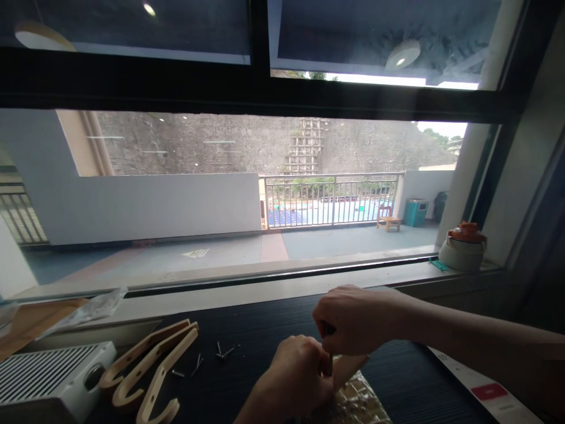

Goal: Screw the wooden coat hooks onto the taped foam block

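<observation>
Big window [176,206] across the top, dark woodgrain table [247,330] under it. Both hands work at the near edge, centre-right.

Left side of the table: white slatted unit [44,377], with three curved wooden hooks [150,368] lying just beside it, overlapping. A few loose screws [223,352] sit between the hooks and the hands. A white sheet [494,397] with a red label is at the far right edge. A round pot [463,247] with an orange lid is on the sill, well apart from the hands.

Work item: light tan wooden piece [348,366], same tone as the hooks, mostly covered. Only a tapered end shows, resting on crinkled plastic wrap [362,403].

Right hand [353,321]: fist clenched around a dark tool [329,362], thin shaft pointing straight down at the piece. Can't see the tip.

Left hand [295,377]: fingers curled over the near end of the wooden piece, gripping it against the wrap, touching the right hand at the shaft.
</observation>
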Demonstrator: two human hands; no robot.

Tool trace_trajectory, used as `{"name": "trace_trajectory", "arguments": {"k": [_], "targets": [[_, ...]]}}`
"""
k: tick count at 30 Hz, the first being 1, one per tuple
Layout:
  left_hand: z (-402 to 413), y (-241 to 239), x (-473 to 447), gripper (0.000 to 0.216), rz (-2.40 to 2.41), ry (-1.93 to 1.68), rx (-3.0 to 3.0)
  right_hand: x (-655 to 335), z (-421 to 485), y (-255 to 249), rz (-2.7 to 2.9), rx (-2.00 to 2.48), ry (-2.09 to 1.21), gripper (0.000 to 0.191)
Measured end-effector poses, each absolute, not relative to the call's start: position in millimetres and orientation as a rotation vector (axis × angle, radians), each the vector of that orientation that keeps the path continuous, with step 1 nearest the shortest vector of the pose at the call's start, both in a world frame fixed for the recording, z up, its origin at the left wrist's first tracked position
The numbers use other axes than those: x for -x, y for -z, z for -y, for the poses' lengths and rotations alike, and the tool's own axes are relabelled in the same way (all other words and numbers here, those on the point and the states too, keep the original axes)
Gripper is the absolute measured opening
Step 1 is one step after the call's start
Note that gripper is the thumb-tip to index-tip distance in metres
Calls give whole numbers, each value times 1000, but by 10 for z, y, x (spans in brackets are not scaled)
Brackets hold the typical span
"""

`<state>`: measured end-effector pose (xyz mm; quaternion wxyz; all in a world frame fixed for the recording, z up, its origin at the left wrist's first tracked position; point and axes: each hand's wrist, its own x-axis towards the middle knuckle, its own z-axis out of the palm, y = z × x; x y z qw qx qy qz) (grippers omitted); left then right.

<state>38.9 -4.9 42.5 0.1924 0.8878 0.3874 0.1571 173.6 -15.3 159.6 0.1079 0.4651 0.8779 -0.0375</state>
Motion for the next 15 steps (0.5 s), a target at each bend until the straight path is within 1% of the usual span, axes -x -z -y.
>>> {"name": "trace_trajectory", "arguments": {"k": [2,4,8,11,15], "targets": [[47,-417,-399,15,-1105,-435,-2476,-1755,148,-1645,-2552,-1367,100,21],[49,-422,-408,15,-1124,-426,-2457,-1752,162,-1717,-2550,-1263,73,22],[54,-444,-406,15,-1087,-419,-2447,-1694,194,-1777,-2545,-1120,-13,16],[52,-439,-396,17,-1046,-444,-2467,-1651,199,-1722,-2507,-1128,-70,13],[40,-395,-396,18,-1045,-463,-2489,-1658,202,-1680,-2461,-1189,-91,19]]}}
